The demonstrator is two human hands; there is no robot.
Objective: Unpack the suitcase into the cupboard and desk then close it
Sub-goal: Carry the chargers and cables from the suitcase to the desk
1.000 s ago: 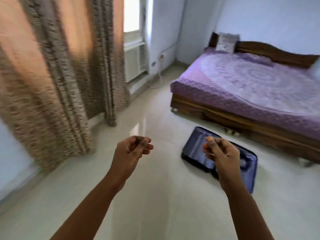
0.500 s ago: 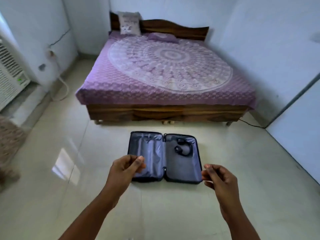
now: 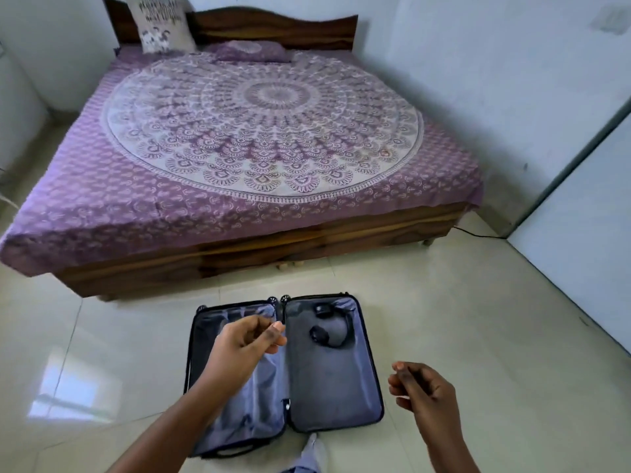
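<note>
Both hands hang empty with loosely curled fingers, the left hand above the open fabric-lined suitcase lying flat on the glossy tiled floor, the right hand beside it.

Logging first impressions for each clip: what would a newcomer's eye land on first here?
The big bed with its purple mandala cover fills the upper frame. Below it, an open suitcase lies flat on the floor, black headphones in its right half. The left hand hovers over it; the right hand beside it.

Purple mandala-covered wooden bed, patterned pillow, glossy tiled floor
</note>
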